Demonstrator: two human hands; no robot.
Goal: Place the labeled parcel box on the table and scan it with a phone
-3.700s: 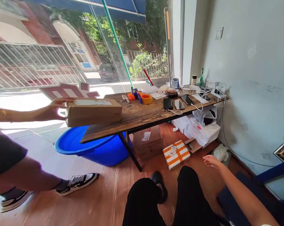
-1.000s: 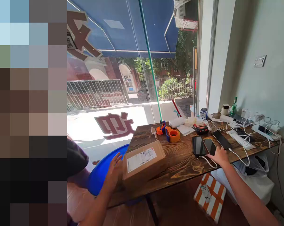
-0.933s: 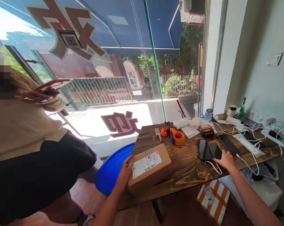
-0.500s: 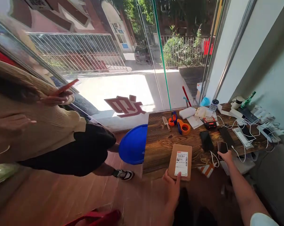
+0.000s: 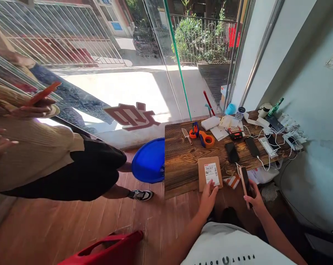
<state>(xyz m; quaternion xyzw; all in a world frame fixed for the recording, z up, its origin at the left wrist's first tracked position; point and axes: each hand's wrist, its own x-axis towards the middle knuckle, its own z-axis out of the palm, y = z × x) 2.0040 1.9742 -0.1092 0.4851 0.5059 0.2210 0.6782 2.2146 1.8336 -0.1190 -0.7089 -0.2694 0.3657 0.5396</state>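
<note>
A brown cardboard parcel (image 5: 209,173) with a white shipping label lies at the near edge of the wooden table (image 5: 183,165). My left hand (image 5: 209,197) rests on the parcel's near edge, fingers spread over it. To the right, off the table's edge, my right hand (image 5: 255,198) holds a smartphone (image 5: 244,180) upright, with a white cable trailing from it. Two more phones (image 5: 232,151) lie flat on the table beyond.
An orange tape dispenser (image 5: 206,139), a small printer (image 5: 235,133), chargers and cables crowd the table's far side. A blue tub (image 5: 150,162) sits left of the table. Another person (image 5: 45,147) stands at left holding a red phone. A red bag (image 5: 105,250) is by my feet.
The other person set the parcel on the table. I rose, turned it label-up and lengthwise with my left hand, and my right hand lifted a phone off the table.
</note>
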